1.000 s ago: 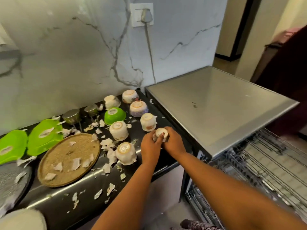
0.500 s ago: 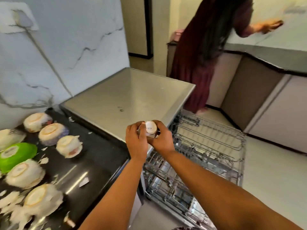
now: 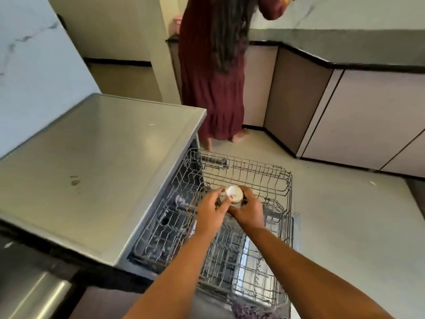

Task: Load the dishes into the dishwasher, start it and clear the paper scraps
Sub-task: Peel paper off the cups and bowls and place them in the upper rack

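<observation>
- Head view: your left hand (image 3: 212,210) and your right hand (image 3: 250,212) come together on one small white cup (image 3: 234,194), fingers of both curled round its sides, so each hand holds it.
- The cup is turned upside down; its round base faces you and carries a small printed mark that is too blurred to read.
- You hold the cup over the pulled-out upper rack (image 3: 253,168) of the dishwasher (image 3: 103,157), near the middle of the rack. Whether the rim of the cup already touches the wires is hidden by your fingers.
- The upper rack is a grey wire basket. Below it, closer to you, the lower rack (image 3: 259,279) also sticks out, and your forearms cross above it.
- The dishwasher's flat steel top lies to your left, with a small dark smudge on it.
- At the lower left edge a strip of dark countertop (image 3: 27,284) shows, touching the side of the dishwasher.
- A pale marble wall (image 3: 34,65) rises behind the dishwasher.
- Beyond the racks another person (image 3: 213,77) in a long maroon dress stands barefoot on the light floor (image 3: 345,226), back turned to you, reaching toward a dark counter (image 3: 345,49).
- Pale cabinet doors (image 3: 368,116) run under that counter along the right.
</observation>
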